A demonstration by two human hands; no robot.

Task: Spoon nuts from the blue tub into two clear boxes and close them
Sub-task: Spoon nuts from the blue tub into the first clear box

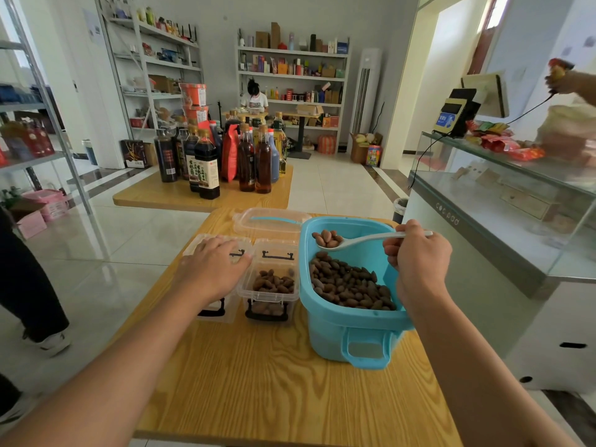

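Shop shelves stand behind the wooden worktop [258, 375]. My right hand [419, 256] grips a spoon [361, 239] of nuts over the blue tub [348, 327]; my left hand [213, 262] lies flat on the left clear box [213, 312]. The right box [269, 285] is part-filled, unclosed.

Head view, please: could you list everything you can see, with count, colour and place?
blue tub: one, light blue, right on near table, holds brown nuts.
white spoon: one, loaded with nuts, above tub.
right clear box: one, open, partly filled with nuts, left of tub.
left clear box: one, under left hand; contents hidden.
clear lid: one, with blue strip, behind boxes.
near table: one, light wood.
bottles: many, dark brown and amber, on far table.
shelves: several, white, along walls, stocked.
glass counter: one, right.
other people: seated at back; others at frame edges.
left hand: flat on left box.
right hand: fingers grip spoon handle.
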